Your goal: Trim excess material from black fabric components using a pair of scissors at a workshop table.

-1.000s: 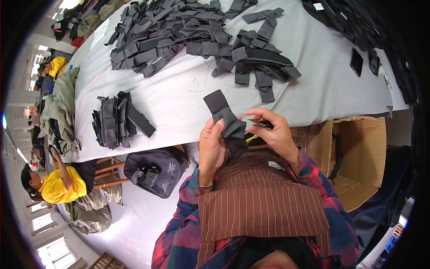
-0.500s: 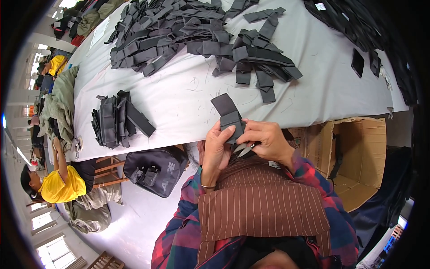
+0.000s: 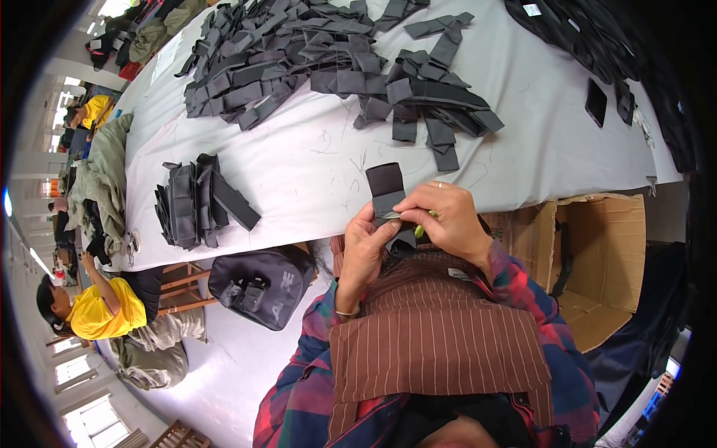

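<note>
A dark grey fabric strip is held over the near edge of the table, its upper end standing free. My left hand is closed on its lower part, thumb and fingers pinching it. In my right hand are thread snips with a bit of green showing at the handle. Their blade tip lies against the strip beside my left thumb. Right-hand fingers hide most of the snips.
A large heap of grey strips covers the table's far side. A neater stack lies at left. At right are a black phone, dark garments and an open cardboard box. A black bag sits below; a co-worker sits at left.
My right hand has risen and turned, bringing the snips' tip from below the strip onto it. The strip has shifted slightly right and stands more upright. The co-worker's arms have moved.
</note>
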A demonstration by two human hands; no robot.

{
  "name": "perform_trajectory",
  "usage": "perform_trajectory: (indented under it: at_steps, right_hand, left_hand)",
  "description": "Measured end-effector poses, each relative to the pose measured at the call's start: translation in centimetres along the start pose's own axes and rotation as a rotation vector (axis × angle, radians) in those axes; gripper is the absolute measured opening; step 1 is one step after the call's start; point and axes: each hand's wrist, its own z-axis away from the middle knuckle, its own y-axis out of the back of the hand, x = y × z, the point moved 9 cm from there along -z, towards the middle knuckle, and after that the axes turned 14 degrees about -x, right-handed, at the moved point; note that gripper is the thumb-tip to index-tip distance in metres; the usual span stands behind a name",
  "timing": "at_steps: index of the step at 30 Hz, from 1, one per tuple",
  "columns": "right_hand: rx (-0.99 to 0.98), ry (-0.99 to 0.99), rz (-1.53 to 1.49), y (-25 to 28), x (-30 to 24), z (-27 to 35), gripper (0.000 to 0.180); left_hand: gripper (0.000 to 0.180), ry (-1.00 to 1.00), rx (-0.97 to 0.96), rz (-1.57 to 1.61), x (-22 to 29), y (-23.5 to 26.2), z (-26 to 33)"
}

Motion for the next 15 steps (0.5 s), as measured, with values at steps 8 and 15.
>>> perform_trajectory:
  at_steps: [8, 15]
  right_hand:
    - [0.271, -0.047, 0.212, 3.9, -1.6, -0.5, 0.015]
    - [0.291, -0.043, 0.311, 3.8, -2.5, -1.1, 0.013]
  left_hand:
    - [0.031, 0.032, 0.049, -0.301, -0.3, 0.7, 0.2]
    - [0.018, -0.028, 0.204, -0.702, 1.2, 0.8, 0.7]
